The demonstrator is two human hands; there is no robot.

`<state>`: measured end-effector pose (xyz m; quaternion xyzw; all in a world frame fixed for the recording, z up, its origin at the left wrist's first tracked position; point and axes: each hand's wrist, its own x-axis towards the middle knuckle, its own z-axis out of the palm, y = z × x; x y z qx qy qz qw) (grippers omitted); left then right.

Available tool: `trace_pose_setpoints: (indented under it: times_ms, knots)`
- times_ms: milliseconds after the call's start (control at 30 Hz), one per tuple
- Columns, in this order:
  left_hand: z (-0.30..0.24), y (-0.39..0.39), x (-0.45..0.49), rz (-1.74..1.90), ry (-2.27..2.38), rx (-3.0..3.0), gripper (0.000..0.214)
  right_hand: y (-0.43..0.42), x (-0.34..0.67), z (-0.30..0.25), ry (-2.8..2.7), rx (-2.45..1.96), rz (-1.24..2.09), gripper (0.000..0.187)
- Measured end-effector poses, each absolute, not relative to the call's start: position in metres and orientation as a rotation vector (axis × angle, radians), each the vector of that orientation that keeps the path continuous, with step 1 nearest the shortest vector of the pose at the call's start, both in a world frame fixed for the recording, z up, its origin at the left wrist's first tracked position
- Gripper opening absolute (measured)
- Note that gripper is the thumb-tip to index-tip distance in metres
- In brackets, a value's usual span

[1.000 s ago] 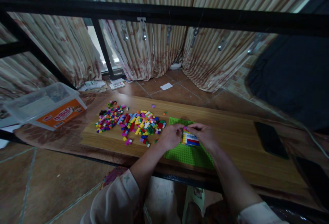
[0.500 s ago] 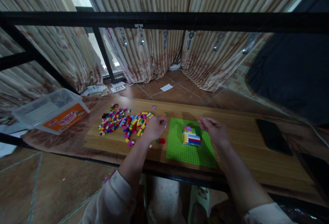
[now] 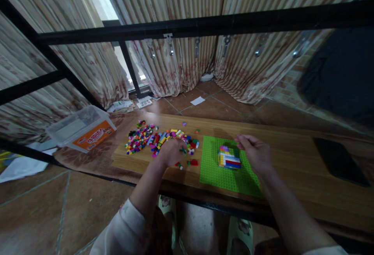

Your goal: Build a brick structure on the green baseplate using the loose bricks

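My left hand (image 3: 172, 153) is low over the near right part of a pile of small toy bricks (image 3: 162, 138), its fingers curled downward. A dark green brick (image 3: 183, 151) is at its fingertips; whether it is gripped is unclear. My right hand (image 3: 257, 153) hovers over the right side of the green baseplate (image 3: 212, 173), thumb and fingers pinched together; anything between them is too small to make out. On the baseplate sits a block built of bricks (image 3: 230, 161), with white, red, blue and yellow rows and purple pieces at its back. Neither hand touches it.
Left of the baseplate lies a red brick (image 3: 194, 162). A second, mixed-colour brick heap (image 3: 138, 138) is farther left, beside a clear plastic box (image 3: 84, 128) with an orange label. A black phone-like slab (image 3: 340, 161) lies at right. A black rail (image 3: 187, 29) crosses beyond the table.
My left hand has moved back and down to the left, from near the baseplate to the loose bricks. My right hand stays pinched beside the brick block. The whole view has shifted and tilted.
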<state>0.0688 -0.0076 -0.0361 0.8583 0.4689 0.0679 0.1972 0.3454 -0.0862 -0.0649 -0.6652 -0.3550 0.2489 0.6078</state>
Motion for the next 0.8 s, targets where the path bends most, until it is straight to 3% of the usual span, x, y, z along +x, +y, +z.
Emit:
trace_pose_setpoints:
  times_ms: [200,467,667,800]
  knots:
    - [-0.045,-0.009,0.070,0.179,1.301,2.442,0.039,-0.087,0.344,-0.065,-0.844,-1.562,0.589,0.035]
    - [-0.038,-0.004,0.073,0.258,1.268,2.502,0.021,-0.086,0.345,-0.064,-0.849,-1.559,0.581,0.032]
    - [-0.038,0.002,0.075,0.590,1.204,2.366,0.018,-0.083,0.345,-0.064,-0.805,-1.516,0.589,0.033]
    - [-0.038,-0.001,0.089,0.855,1.137,1.899,0.019,-0.083,0.341,-0.062,-0.829,-1.450,0.605,0.030]
